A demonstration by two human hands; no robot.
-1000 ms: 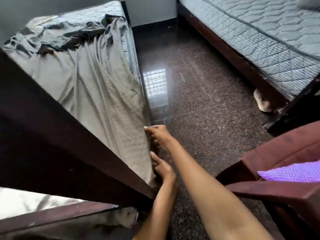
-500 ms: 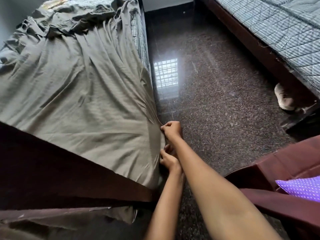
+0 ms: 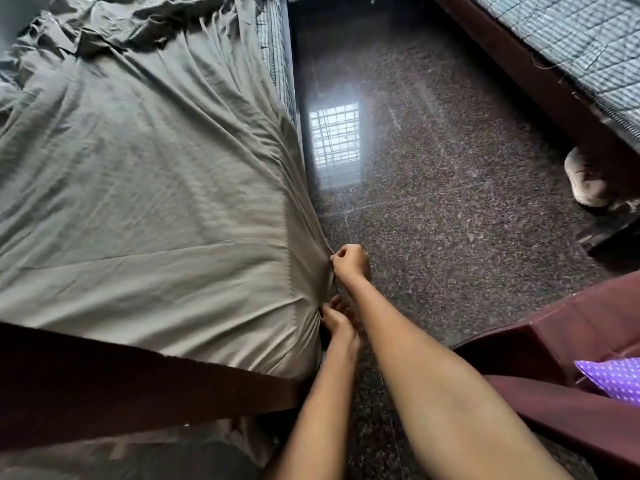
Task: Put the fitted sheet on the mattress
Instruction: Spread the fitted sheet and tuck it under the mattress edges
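A single grey fitted sheet [image 3: 138, 188] lies lengthwise on the mattress [image 3: 277, 64], its long axis running from the dark wooden footboard [image 3: 138, 382] away to the far end. There it is bunched in folds and leaves the quilted side bare. Near the footboard, it is drawn over the mattress's right edge.

Both of the person's arms reach forward and down to that edge. The right hand [image 3: 349, 261] is closed in a fist, gripping the sheet's hem where taut creases meet. The left hand [image 3: 337, 320], nearer the footboard and just beside the right forearm, rests against the sheet's side; whether its fingers curl round the cloth cannot be told.

Across the polished floor [image 3: 450, 202] stands a second bare mattress [image 3: 571, 39], with one shoe [image 3: 585, 181] beneath its frame.
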